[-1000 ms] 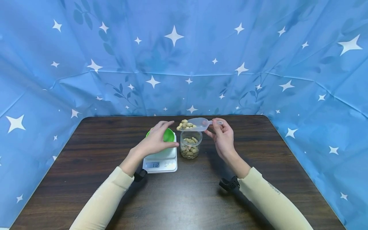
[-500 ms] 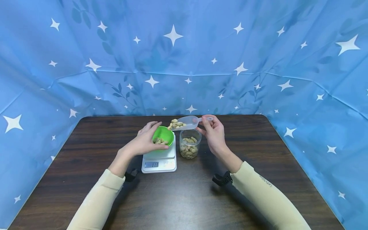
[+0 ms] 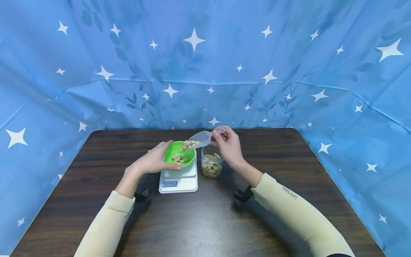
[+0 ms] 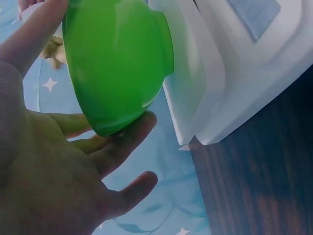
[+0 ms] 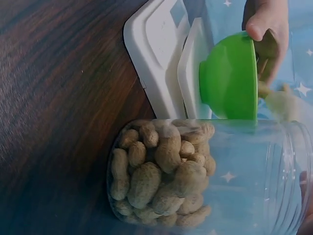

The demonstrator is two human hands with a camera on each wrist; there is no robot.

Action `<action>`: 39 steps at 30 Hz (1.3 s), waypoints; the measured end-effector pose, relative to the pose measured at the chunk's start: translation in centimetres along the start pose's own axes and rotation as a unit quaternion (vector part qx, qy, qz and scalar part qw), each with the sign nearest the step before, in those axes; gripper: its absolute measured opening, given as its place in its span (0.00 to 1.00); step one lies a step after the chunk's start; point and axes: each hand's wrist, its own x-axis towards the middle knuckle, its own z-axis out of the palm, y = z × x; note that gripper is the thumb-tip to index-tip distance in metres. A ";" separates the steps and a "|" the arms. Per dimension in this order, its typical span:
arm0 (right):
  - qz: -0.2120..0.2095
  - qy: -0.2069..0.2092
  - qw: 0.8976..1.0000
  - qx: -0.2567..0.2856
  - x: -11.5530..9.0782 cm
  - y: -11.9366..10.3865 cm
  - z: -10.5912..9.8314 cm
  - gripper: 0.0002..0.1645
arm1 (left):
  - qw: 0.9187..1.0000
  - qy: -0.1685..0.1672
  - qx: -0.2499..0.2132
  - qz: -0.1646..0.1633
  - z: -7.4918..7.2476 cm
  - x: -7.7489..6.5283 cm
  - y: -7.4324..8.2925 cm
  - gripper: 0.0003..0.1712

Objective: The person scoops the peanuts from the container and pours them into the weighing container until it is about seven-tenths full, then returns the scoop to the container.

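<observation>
A green bowl [image 3: 168, 154] with several peanuts [image 3: 178, 158] inside stands on a white digital kitchen scale [image 3: 186, 184]. My left hand [image 3: 152, 159] holds the bowl from its left side, thumb at the near rim; in the left wrist view its fingers spread around the bowl's outer wall. Pinched by its handle in my right hand [image 3: 231, 147] is a translucent scoop [image 3: 202, 137]. The scoop tilts down to the left, and peanuts [image 3: 189, 144] at its lip reach over the bowl's right side. The scale display reads about 112.
Right of the scale stands a clear jar [image 5: 244, 171] without a lid, roughly half full of peanuts [image 5: 166, 181], just below the scoop and right hand. The dark wooden table [image 3: 205, 221] ends at a blue star-patterned curtain [image 3: 205, 64].
My right hand has carried the scoop left from above the jar to the bowl and tipped it. The left hand has shifted left and down along the bowl, uncovering the peanuts inside.
</observation>
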 end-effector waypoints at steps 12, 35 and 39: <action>-0.037 -0.016 0.999 -0.036 0.3 -1.5 -0.9 0.14 | 1.000 0.001 -0.003 0.008 0.0 -0.2 0.0 0.67; -0.024 -0.044 0.997 -0.057 1.1 -4.3 -6.1 0.15 | 0.992 0.085 -0.003 0.089 0.4 1.3 2.3 0.54; -0.014 -0.048 0.995 -0.083 1.1 -4.4 -6.3 0.17 | 0.992 0.075 0.005 0.099 0.8 1.8 3.4 0.52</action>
